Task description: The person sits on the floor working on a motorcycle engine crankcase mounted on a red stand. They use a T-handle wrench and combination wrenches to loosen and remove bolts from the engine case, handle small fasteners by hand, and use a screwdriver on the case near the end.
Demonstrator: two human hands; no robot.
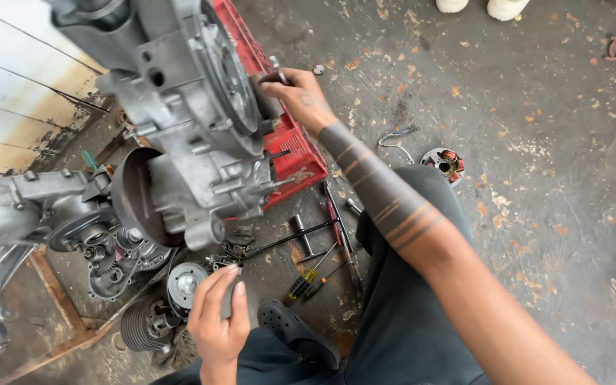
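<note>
A large grey metal engine casing point(180, 100) stands tilted up in front of me, resting against a red plastic crate point(290, 142). My right hand point(295, 96) reaches out and grips the casing's right edge near the crate. My left hand point(217, 324) hovers low, fingers curled around a small grey part whose shape I cannot make out. Just beyond it lie small dark metal bits point(231, 253) and a round silver piece point(185, 283).
A second engine half with exposed gears point(108, 253) lies at the left on a wooden frame point(51, 289). Screwdrivers and a T-handle wrench point(315, 249) lie on the concrete floor. A finned cylinder point(140, 324), a copper-wound stator point(443, 162) and someone's white shoes point(479, 6) are nearby.
</note>
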